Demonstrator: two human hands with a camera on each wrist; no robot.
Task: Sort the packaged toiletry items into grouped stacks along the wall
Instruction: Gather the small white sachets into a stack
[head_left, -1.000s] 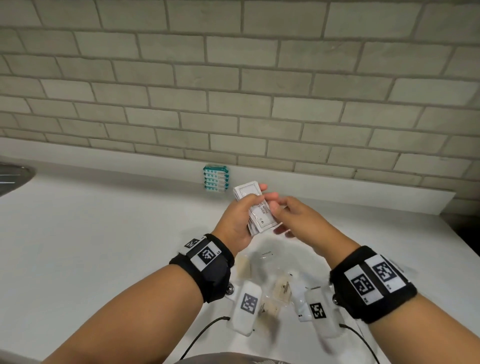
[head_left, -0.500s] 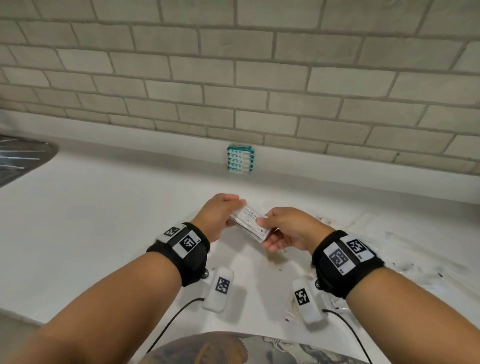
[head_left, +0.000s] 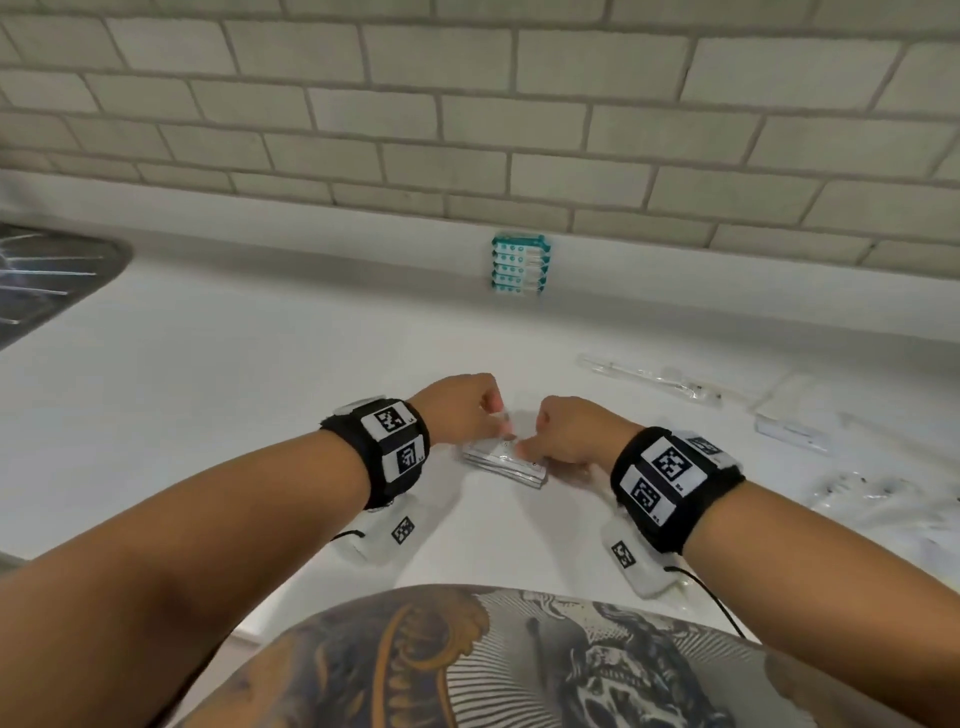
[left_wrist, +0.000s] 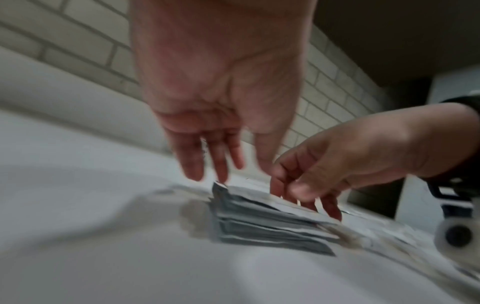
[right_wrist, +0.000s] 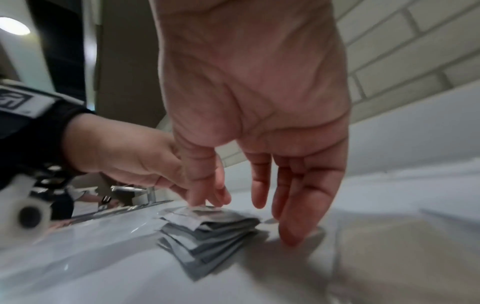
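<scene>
A stack of flat grey-white packets (head_left: 511, 465) lies on the white counter (head_left: 260, 395) in front of me. My left hand (head_left: 493, 423) hangs over its left end, and the straight fingertips (left_wrist: 219, 174) touch the stack's far corner (left_wrist: 265, 224). My right hand (head_left: 530, 447) is over the right end; its thumb rests on the top packet (right_wrist: 207, 232) while its straight fingers (right_wrist: 291, 205) reach down beside the stack to the counter. Neither hand grips the packets. A stack of teal-and-white packets (head_left: 519, 265) stands against the wall ledge, well beyond the hands.
Clear-wrapped items lie loose on the counter to the right: a long thin packet (head_left: 649, 376), a white box (head_left: 789, 421) and crinkled clear bags (head_left: 862, 488). A metal sink (head_left: 47, 280) is at the far left. The brick wall (head_left: 467, 130) runs behind.
The grey-white packets were held up between both hands; they came down and toward me and now lie on the counter. Both hands have loosened their hold and their fingers have straightened.
</scene>
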